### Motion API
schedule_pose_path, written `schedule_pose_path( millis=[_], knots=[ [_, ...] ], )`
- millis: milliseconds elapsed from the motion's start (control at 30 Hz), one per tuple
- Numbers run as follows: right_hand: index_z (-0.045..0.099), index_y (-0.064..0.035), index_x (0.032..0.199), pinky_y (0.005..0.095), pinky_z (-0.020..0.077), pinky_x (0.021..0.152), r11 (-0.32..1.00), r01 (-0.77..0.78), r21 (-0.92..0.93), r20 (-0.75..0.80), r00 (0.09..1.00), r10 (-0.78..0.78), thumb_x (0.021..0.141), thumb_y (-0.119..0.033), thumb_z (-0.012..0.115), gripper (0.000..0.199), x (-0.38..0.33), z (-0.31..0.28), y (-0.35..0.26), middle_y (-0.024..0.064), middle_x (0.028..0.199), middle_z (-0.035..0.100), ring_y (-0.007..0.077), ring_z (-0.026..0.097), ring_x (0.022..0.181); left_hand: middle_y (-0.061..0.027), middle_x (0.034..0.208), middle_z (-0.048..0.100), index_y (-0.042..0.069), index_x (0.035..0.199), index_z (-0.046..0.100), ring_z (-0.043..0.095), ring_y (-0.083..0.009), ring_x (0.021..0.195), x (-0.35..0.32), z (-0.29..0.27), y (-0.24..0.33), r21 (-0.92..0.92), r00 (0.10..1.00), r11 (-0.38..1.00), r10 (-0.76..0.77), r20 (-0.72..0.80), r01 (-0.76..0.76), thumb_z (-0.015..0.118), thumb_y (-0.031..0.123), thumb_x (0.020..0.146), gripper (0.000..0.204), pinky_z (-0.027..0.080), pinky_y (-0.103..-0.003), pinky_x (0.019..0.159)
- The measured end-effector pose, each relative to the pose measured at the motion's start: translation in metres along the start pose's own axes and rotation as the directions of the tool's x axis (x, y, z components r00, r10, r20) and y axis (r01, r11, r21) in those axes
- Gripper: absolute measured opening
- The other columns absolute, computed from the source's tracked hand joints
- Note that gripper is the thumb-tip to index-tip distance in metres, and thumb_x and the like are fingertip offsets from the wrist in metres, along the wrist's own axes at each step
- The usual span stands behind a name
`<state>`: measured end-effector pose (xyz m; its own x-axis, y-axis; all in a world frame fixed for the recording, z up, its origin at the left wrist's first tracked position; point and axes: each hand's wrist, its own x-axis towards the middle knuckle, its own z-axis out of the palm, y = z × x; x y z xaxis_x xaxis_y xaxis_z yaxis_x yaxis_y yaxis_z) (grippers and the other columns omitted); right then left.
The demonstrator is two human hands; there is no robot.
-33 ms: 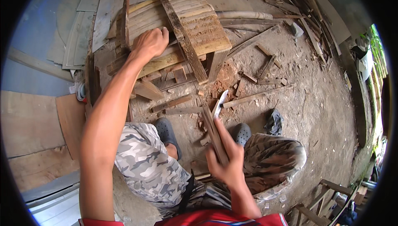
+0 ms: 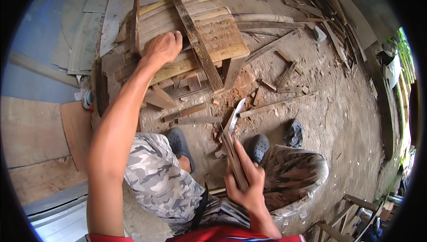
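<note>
My right hand (image 2: 249, 180) is wrapped round the long wooden handle of a saw (image 2: 236, 164). Its thin blade, seen almost edge-on as a dark line, runs up toward the bench and the end of a dark board. My left hand (image 2: 163, 47) is a closed fist on the near edge of the slatted wooden bench (image 2: 195, 11); what lies under its fingers is hidden. Just right of that fist, the long dark board (image 2: 191, 28) slants across the slats, its near end jutting past the edge. A pale curved blade (image 2: 238, 112) lies on the ground beyond the saw handle, partly covered.
Another upright dark board (image 2: 135, 20) stands left of my fist. Sawdust (image 2: 243, 81) and wood offcuts (image 2: 289, 71) litter the ground near the bench. A crumpled dark bag (image 2: 294, 133) lies by my right shoe (image 2: 259, 148). Scrap timber (image 2: 331, 42) is piled at far right.
My right hand has drawn the saw back toward my body. My left fist and the dark board stay in place.
</note>
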<state>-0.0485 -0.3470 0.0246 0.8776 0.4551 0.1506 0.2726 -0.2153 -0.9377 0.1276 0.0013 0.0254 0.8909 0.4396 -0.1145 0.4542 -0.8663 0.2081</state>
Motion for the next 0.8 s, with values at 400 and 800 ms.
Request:
schedule_pose_path(
  millis=[400,800],
  knots=[
    [0.048,-0.0048,0.147,0.0360,0.0564,0.079,0.997,0.047,0.055,-0.056,0.997,-0.044,0.080,-0.001,0.062,0.068,0.127,0.049,0.010,0.0282,0.103,0.070,0.0372,0.072,0.093,-0.0110,0.056,0.057,0.003,0.058,0.057,0.055,-0.0228,0.047,0.007,0.006,-0.004,0.029,0.994,0.999,0.031,-0.102,-0.028,0.037,0.030,0.105,0.058,0.052,-0.044,0.057],
    [0.052,-0.0013,0.144,0.0273,0.0552,0.071,0.999,0.036,-0.008,-0.041,0.999,-0.036,0.078,-0.001,0.059,0.066,0.061,0.017,0.009,0.0173,0.097,0.075,0.0149,0.071,0.070,-0.0189,0.060,0.060,-0.001,0.062,0.058,0.062,-0.0274,0.056,-0.002,-0.005,0.000,-0.091,0.997,0.993,0.074,0.015,-0.072,0.035,0.031,0.105,0.059,0.055,-0.046,0.066]
  ],
)
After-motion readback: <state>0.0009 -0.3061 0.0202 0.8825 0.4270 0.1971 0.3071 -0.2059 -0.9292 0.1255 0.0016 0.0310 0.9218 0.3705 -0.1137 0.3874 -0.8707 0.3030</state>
